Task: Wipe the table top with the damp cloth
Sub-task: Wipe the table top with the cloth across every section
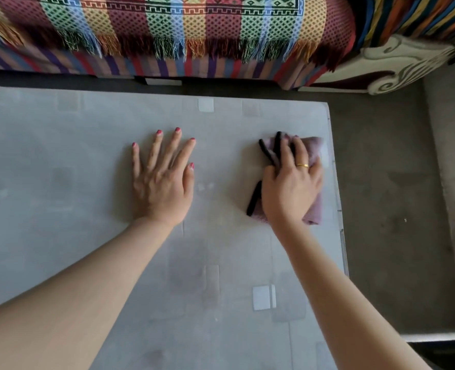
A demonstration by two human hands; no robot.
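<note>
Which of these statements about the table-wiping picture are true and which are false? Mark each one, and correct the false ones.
1. The right hand presses on the cloth. True.
2. The left hand holds a second cloth. False: it lies flat and bare on the table top, fingers spread.
3. The cloth lies near the table's right edge. True.
4. The cloth is plain white. False: it is pinkish-purple with a black trim.
5. A ring shows on the right hand. True.

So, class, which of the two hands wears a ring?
The right hand, pressing the pink cloth; the left hand lies flat and ringless.
</note>
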